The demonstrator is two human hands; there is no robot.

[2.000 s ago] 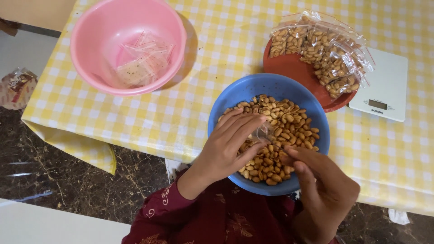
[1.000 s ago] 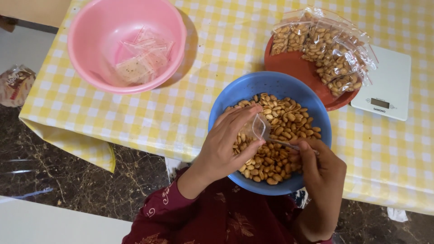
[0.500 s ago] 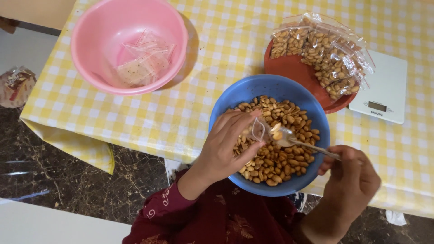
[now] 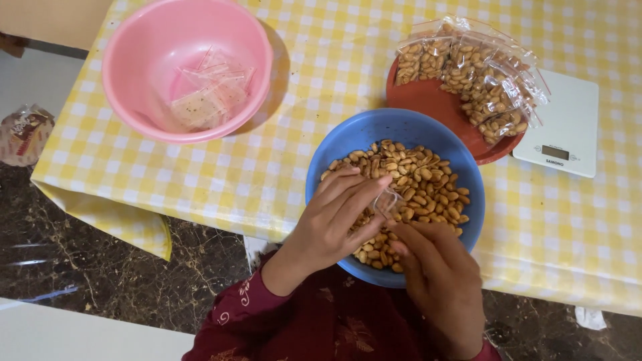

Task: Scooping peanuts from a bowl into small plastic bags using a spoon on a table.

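Both hands meet over the near half of the blue bowl (image 4: 401,130): the left hand (image 4: 334,224) pinches a small clear bag (image 4: 386,200) between curled fingers, and the right hand (image 4: 438,274) is loosely closed just below it, fingertips among the peanuts (image 4: 428,177); whether it grips anything I cannot tell. The counter (image 4: 321,87), under a yellow checked cloth, ends just beneath the wrists, the bowl overhanging its near edge. Bare cloth lies between this bowl and the pink bowl (image 4: 134,73) at far left, which holds empty clear bags (image 4: 210,93). Touching the blue bowl's far right rim, a red plate (image 4: 428,100) carries filled peanut bags (image 4: 475,73). A white scale (image 4: 565,127) sits just beside it, near the right edge
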